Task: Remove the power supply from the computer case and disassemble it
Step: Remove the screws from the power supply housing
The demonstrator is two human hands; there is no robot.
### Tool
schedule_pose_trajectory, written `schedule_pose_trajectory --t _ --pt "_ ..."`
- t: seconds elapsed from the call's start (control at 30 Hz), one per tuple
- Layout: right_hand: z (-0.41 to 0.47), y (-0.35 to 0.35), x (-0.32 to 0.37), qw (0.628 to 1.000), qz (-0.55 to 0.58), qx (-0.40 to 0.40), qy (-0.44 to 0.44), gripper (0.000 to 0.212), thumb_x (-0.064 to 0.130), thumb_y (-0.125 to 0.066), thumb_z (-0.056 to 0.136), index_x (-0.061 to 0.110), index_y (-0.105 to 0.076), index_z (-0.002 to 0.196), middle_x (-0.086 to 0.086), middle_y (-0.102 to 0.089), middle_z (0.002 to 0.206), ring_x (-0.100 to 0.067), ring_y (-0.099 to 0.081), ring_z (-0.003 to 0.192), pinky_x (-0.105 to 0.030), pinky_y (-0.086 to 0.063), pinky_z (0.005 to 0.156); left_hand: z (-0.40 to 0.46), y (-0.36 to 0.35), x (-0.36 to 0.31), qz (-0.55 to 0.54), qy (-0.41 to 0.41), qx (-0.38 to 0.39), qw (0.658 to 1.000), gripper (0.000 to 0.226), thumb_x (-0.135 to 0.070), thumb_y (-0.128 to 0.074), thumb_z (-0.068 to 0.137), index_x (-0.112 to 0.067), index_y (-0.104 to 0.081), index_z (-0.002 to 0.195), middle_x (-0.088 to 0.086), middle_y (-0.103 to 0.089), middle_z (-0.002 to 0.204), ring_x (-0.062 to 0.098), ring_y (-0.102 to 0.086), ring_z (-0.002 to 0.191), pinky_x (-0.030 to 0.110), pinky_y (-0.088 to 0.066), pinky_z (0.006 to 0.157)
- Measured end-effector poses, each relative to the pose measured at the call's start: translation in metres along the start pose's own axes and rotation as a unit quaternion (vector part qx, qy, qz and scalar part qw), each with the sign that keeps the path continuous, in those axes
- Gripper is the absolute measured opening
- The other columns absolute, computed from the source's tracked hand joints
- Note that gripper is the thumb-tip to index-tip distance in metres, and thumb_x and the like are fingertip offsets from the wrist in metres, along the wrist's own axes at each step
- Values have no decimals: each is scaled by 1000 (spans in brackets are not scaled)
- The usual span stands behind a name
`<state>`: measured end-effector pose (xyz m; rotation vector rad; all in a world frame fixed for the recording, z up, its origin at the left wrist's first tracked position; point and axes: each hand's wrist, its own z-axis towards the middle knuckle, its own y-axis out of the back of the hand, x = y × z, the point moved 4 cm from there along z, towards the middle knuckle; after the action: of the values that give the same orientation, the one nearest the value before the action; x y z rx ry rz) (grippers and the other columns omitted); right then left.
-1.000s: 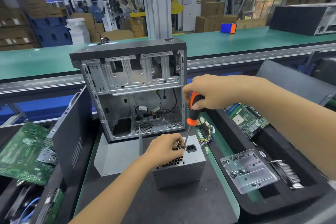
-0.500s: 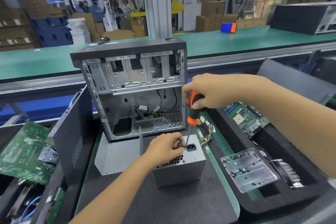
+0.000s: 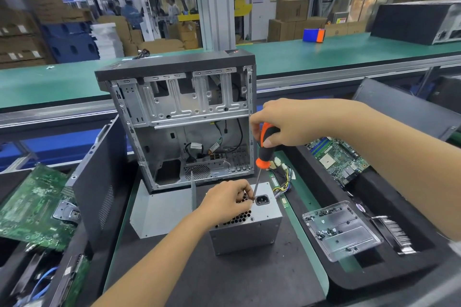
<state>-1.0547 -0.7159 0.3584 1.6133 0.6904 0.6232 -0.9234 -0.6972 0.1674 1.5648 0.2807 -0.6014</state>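
The grey power supply (image 3: 252,232) stands on the black mat in front of the open computer case (image 3: 184,119). Its top face shows a honeycomb grille and a black power socket. My right hand (image 3: 287,122) grips the orange and black screwdriver (image 3: 265,147) upright, its tip on the top face just left of the socket. My left hand (image 3: 224,202) rests on the grille with fingers curled at the screwdriver tip; what they pinch is hidden. The supply's coloured cable bundle (image 3: 283,177) trails off to the right behind it.
A loose grey side panel (image 3: 159,209) lies flat left of the supply. A dark panel (image 3: 97,182) leans at the left beside green circuit boards (image 3: 32,207). A clear screw tray (image 3: 341,229) and a motherboard (image 3: 336,157) sit in the black foam tray at the right.
The right hand and screwdriver have barely shifted, the handle slightly turned. The left hand stays on the grille by the tip. The power supply has not moved.
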Motion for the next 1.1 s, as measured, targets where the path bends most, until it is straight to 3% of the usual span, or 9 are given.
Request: schedule_pose_trajectory --t 0.23,0.43,0.6,1.1 --pt "0 -3 5 1000 -5 -1 2 15 27 -62 91 25 -58 105 14 -39 84 -14 -44 87 -30 -38 75 -1 1 -1 -4 -5 -3 1000 12 -25 -60 86 -36 -56 84 -15 -42 51 7 -40 59 31 -44 69" --pt "-3 4 7 1000 -3 -17 4 15 27 -61 92 25 -58 106 13 -40 82 -14 -44 83 -30 -37 73 -2 1 -2 -2 0 -3 1000 23 -25 -61 86 -39 -47 74 -16 -42 50 8 -39 58 30 -39 66" --pt "-2 0 7 1000 -3 -6 4 17 27 -61 92 24 -58 108 13 -39 83 -16 -45 91 -34 -42 81 -2 1 -1 -7 4 -1 1000 20 -25 -60 86 -39 -50 76 -17 -43 51 7 -40 58 29 -38 65" --pt "1 -4 6 1000 2 -10 5 16 26 -62 91 24 -59 107 11 -41 87 -15 -44 89 -30 -37 75 -2 1 -1 -7 1 -6 1000 20 -24 -59 85 -39 -50 76 -19 -44 52 8 -41 59 31 -43 69"
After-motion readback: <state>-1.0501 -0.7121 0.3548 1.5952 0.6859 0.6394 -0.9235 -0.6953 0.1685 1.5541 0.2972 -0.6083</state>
